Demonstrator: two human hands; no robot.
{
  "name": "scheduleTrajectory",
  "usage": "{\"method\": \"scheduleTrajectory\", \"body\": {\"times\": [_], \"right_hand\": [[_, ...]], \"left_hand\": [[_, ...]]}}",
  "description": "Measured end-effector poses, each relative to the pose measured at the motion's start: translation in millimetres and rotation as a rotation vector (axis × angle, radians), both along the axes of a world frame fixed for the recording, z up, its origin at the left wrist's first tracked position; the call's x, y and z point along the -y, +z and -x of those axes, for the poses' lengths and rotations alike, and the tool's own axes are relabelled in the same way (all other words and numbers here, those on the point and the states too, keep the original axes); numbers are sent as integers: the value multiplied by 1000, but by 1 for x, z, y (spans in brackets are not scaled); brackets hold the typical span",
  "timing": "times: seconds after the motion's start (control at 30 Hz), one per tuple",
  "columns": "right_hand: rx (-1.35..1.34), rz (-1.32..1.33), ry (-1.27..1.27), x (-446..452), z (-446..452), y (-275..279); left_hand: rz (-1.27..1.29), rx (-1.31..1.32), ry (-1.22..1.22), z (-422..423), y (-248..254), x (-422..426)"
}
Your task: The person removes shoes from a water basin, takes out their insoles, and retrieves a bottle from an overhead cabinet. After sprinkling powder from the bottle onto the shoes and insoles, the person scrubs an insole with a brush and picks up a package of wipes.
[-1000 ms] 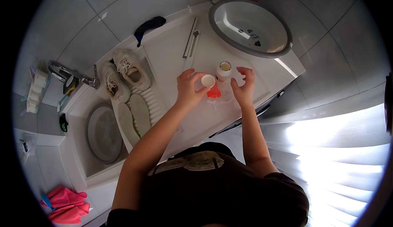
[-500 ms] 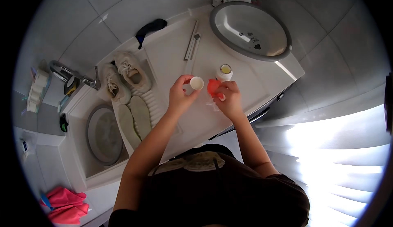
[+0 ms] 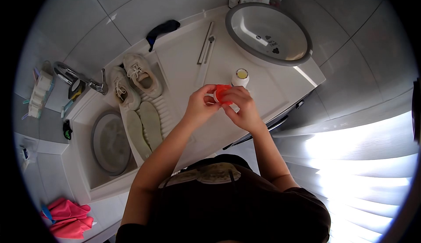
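Note:
My left hand point(image 3: 201, 106) is closed around a small round white cap point(image 3: 215, 96), of which only the rim shows. My right hand point(image 3: 244, 109) pinches a crumpled red cloth-like piece point(image 3: 222, 92) and presses it against the cap's opening. I cannot tell whether the red piece is cloth or thin plastic. Just beyond my right hand stands a small white bottle point(image 3: 239, 80), its top uncapped and yellowish inside. Both hands meet over the white counter point(image 3: 267, 94).
Left of my hands lie a pair of pale sneakers point(image 3: 142, 78) and two insoles point(image 3: 150, 120) on a ribbed washboard. A sink holds a basin of water point(image 3: 112, 144). A larger grey-rimmed basin point(image 3: 280, 32) stands at the back right. A faucet point(image 3: 94, 85) rises at the left.
My right hand has moved left with the red piece and brought it onto the cap. The cap in my left hand has tilted, and its open face is now covered.

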State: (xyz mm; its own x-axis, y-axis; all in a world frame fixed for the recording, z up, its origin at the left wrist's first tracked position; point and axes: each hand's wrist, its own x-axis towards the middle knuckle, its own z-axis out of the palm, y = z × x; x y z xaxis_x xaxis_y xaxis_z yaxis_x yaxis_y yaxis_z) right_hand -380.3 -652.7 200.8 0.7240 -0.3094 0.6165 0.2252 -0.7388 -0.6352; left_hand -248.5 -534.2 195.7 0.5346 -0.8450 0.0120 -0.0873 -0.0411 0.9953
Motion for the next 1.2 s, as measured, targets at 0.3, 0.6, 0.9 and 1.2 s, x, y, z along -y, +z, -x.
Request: {"method": "scheduleTrajectory", "body": {"times": [0.3, 0.6, 0.9, 1.2], "right_hand": [[62, -98, -23, -8, 4, -3], [144, -105, -49, -13, 1, -6], [129, -48, -22, -12, 5, -5], [181, -85, -139, -17, -1, -9]], "left_hand": [[53, -163, -36, 2, 0, -3], [66, -208, -82, 3, 7, -6], [150, -542, -98, 5, 20, -12], [38, -281, 76, 2, 5, -8]]}}
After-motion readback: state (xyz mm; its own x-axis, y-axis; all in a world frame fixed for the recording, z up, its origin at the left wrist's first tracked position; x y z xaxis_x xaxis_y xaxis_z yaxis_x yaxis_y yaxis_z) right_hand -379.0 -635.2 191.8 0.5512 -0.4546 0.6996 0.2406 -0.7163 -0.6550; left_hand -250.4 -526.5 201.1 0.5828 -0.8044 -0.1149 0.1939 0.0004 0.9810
